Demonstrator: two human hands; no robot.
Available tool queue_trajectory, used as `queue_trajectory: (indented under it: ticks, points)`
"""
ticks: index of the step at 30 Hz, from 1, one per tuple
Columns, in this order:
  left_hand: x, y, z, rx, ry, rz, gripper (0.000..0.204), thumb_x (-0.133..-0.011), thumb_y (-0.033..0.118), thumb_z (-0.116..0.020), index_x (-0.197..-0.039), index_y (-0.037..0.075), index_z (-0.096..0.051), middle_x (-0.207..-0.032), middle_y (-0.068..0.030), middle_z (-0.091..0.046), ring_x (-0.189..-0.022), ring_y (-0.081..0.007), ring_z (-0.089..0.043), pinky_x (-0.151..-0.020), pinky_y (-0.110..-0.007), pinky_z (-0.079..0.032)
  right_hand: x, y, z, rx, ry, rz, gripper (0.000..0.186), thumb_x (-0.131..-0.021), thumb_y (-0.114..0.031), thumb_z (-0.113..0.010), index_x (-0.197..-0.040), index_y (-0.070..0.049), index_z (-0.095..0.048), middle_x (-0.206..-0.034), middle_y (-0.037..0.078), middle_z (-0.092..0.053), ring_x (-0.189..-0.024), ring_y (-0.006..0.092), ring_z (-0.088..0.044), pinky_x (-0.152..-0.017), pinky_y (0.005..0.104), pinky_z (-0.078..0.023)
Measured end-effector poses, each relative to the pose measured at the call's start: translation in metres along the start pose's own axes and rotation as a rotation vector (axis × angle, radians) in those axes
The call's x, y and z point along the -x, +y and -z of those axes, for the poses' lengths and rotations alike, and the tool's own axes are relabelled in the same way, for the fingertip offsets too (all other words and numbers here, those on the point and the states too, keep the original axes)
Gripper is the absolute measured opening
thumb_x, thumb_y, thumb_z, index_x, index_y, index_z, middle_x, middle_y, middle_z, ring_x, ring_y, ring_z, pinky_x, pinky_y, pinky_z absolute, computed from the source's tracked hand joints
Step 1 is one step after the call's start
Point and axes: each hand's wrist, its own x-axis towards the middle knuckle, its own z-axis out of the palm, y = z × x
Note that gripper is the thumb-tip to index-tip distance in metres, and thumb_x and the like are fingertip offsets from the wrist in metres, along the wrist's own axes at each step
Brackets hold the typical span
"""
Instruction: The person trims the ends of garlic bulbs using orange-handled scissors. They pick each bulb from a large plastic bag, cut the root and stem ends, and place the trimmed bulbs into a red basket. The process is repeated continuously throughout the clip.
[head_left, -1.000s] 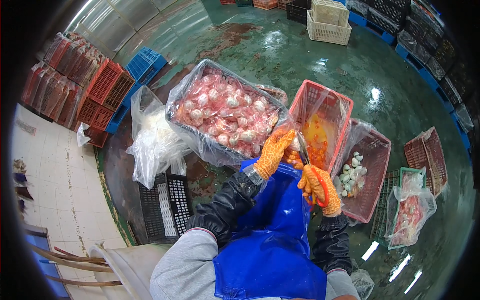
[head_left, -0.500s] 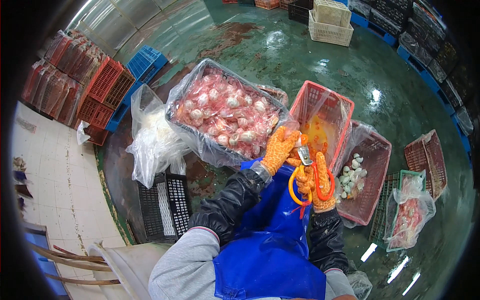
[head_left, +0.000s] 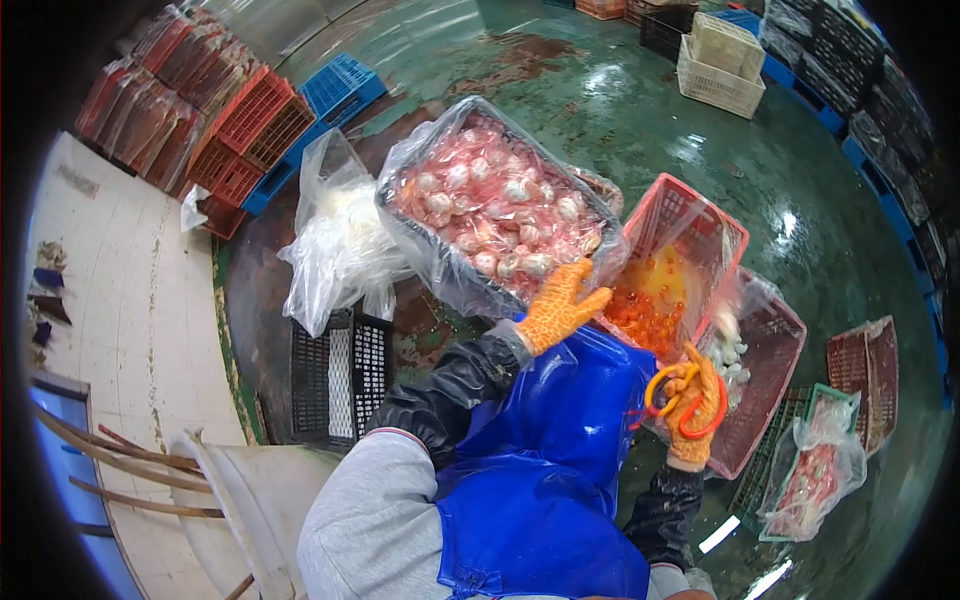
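Observation:
My left hand (head_left: 565, 310), in a patterned orange glove, spreads its fingers at the lower right edge of a plastic-lined crate (head_left: 490, 205) of white round items, apparently eggs, in pink-red matter. My right hand (head_left: 690, 405) grips scissors (head_left: 655, 385) with orange and red looped handles over the near right side. Between the hands and beyond them, a lined red crate (head_left: 705, 235) holds yellow liquid and orange yolks. To its right a dull red crate (head_left: 760, 400) holds white shells (head_left: 730, 350), partly behind film. A blue apron (head_left: 530, 500) covers my front.
White plastic bags (head_left: 340, 240) and a black crate (head_left: 320, 380) lie to the left. Red crates (head_left: 255, 110) on blue pallets are stacked at back left, white crates (head_left: 720, 85) and dark stacks at back right. More crates (head_left: 810, 460) stand at right on the wet green floor (head_left: 790, 220).
My hands have parted: the right moved right with the scissors; the left now has spread fingers, without the small item held between both hands earlier. The view has shifted slightly.

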Motion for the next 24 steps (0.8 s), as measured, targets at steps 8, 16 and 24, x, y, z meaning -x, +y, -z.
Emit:
queue_trajectory:
  ticks: [8, 16, 24]
  points:
    - [-0.022, -0.099, 0.038, -0.881, -0.133, -0.135, 0.072, -0.072, 0.044, -0.07, -0.13, 0.008, -0.047, -0.126, -0.0184, -0.051, -0.119, -0.0355, -0.045, -0.098, -0.045, -0.037, 0.018, 0.029, 0.06, 0.339, 0.117, 0.061, 0.041, -0.095, -0.024, -0.051, -0.129, -0.002, -0.048, -0.105, 0.016, -0.061, -0.089, 0.0237, -0.06, -0.081, 0.0349, -0.051]
    - [-0.05, -0.124, 0.065, 0.521, 0.247, 0.369, 0.037, -0.084, 0.018, -0.069, -0.116, 0.007, -0.054, -0.092, -0.0071, -0.066, -0.084, -0.0214, -0.064, -0.071, -0.03, -0.052, 0.022, 0.006, 0.008, 0.224, 0.276, 0.015, 0.036, -0.097, -0.018, -0.048, -0.129, -0.002, -0.048, -0.093, 0.011, -0.061, -0.071, 0.0134, -0.057, -0.065, 0.025, -0.05]
    - [-0.011, -0.003, 0.052, 1.732, -0.29, 0.402, 0.055, -0.091, 0.041, -0.055, -0.134, 0.01, -0.043, -0.127, -0.0155, -0.052, -0.114, -0.0301, -0.053, -0.093, -0.041, -0.047, 0.008, 0.018, -0.079, 1.199, 0.076, 0.329, 0.047, -0.089, -0.012, -0.062, -0.133, -0.005, -0.047, -0.103, 0.009, -0.059, -0.084, 0.0163, -0.057, -0.075, 0.0269, -0.047]
